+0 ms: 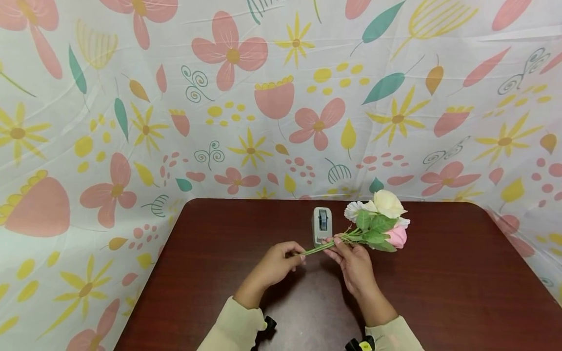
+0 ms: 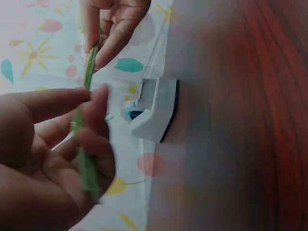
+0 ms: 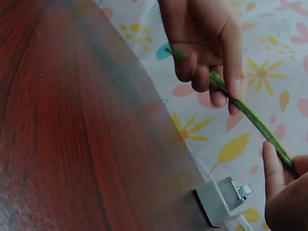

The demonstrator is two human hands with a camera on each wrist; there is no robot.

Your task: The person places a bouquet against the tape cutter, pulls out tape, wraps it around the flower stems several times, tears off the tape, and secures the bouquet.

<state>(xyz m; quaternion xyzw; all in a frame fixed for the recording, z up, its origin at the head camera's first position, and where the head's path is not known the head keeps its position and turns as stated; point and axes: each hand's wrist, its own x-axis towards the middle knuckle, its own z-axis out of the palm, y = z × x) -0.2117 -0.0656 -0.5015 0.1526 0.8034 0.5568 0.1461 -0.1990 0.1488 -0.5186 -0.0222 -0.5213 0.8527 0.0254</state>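
Note:
A small bunch of flowers lies across both hands, held above the table. It has a cream rose [image 1: 389, 204], a pink rose [image 1: 398, 236], a ruffled white flower [image 1: 352, 211] and green leaves [image 1: 381, 223]. Near their lower ends, the green stems [image 1: 317, 249] are gripped by the left hand [image 1: 277, 264], whose fingers curl round them in the left wrist view. Just below the leaves, the right hand [image 1: 356, 265] pinches the same stems between thumb and fingers. The blooms point right, out of sight in both wrist views.
Behind the stems stands a white tape dispenser [image 1: 317, 225] with a roll of tape, close to the right fingertips in the head view. The dark reddish wooden table [image 1: 448, 273] ends at a flower-printed cloth [image 1: 281, 146] hanging behind and at the left.

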